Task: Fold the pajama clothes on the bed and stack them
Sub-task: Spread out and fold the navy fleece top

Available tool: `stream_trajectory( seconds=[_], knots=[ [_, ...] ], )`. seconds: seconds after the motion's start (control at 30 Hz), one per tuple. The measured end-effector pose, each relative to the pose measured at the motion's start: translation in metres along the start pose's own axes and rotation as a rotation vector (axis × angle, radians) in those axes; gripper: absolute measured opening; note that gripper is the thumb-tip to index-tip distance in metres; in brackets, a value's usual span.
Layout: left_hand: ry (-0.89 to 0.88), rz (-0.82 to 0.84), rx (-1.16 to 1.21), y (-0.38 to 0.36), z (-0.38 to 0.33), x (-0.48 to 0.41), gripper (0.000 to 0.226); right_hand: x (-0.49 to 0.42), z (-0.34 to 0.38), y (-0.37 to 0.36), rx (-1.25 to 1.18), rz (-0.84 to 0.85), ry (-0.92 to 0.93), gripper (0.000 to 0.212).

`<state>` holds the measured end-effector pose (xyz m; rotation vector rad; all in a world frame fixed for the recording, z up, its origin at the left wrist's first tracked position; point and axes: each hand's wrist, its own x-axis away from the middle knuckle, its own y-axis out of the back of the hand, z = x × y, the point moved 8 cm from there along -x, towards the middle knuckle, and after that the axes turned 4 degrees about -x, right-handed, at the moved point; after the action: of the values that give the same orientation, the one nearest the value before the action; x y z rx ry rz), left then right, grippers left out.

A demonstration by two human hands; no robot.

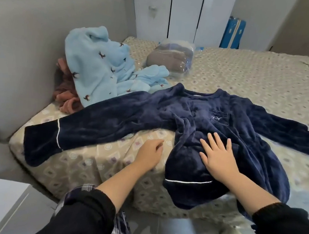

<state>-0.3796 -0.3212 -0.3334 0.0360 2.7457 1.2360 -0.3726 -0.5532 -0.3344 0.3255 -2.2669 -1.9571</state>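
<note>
A navy fleece pajama top [195, 117] with white piping lies spread face up near the bed's front edge, its sleeves stretched out left and right. My right hand [218, 154] rests flat on its lower body, fingers apart. My left hand [151, 153] sits on the bedsheet just left of the top's hem, fingers loosely curled, holding nothing. Behind, a light blue fleece pajama [99, 67] with small dark bird prints is heaped against the headboard, partly covering a rust-pink garment [65, 98].
A clear plastic bag [171, 58] of folded brown and blue fabric sits at the back of the patterned bed [259, 77]. The grey padded headboard [28, 47] runs along the left. White wardrobe doors and a blue suitcase [233, 33] stand beyond the bed.
</note>
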Motion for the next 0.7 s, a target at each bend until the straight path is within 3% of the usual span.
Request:
stream_trajectory(
  seconds=[0.1, 0.17, 0.3, 0.37, 0.4, 0.47, 0.53, 0.6, 0.63, 0.7],
  knots=[
    [0.137, 0.111, 0.195, -0.021, -0.014, -0.005, 0.031, 0.015, -0.018, 0.004, 0.024, -0.052, -0.018, 0.064],
    [0.168, 0.193, 0.321, -0.031, -0.025, -0.004, 0.028, 0.022, -0.031, -0.008, -0.028, 0.047, -0.016, 0.066],
    [0.235, 0.263, 0.258, -0.043, -0.031, -0.001, 0.067, 0.035, -0.037, -0.018, -0.210, 0.241, 0.158, 0.098],
    [0.269, 0.307, 0.291, -0.048, -0.034, 0.002, 0.066, 0.041, -0.035, -0.016, -0.220, 0.278, 0.227, 0.102],
    [0.297, 0.335, 0.341, -0.051, -0.035, 0.003, 0.060, 0.043, -0.033, -0.014, -0.211, 0.272, 0.245, 0.098],
    [0.390, 0.350, 0.545, -0.049, -0.034, 0.005, 0.049, 0.041, -0.029, -0.005, -0.252, 0.192, 0.222, 0.069],
    [0.449, 0.287, 0.714, -0.035, -0.030, 0.002, 0.038, 0.037, -0.030, 0.015, -0.436, 0.091, 0.164, 0.032],
    [0.451, 0.177, 0.780, -0.010, -0.024, -0.006, 0.027, 0.032, -0.035, 0.039, -0.697, 0.103, 0.102, 0.003],
    [0.473, 0.108, 0.818, 0.005, -0.021, -0.010, 0.026, 0.029, -0.037, 0.052, -0.811, 0.113, 0.077, 0.016],
    [0.545, -0.094, 0.902, 0.037, -0.009, -0.016, 0.035, 0.020, -0.045, 0.081, -0.907, 0.009, 0.044, 0.021]
  ],
)
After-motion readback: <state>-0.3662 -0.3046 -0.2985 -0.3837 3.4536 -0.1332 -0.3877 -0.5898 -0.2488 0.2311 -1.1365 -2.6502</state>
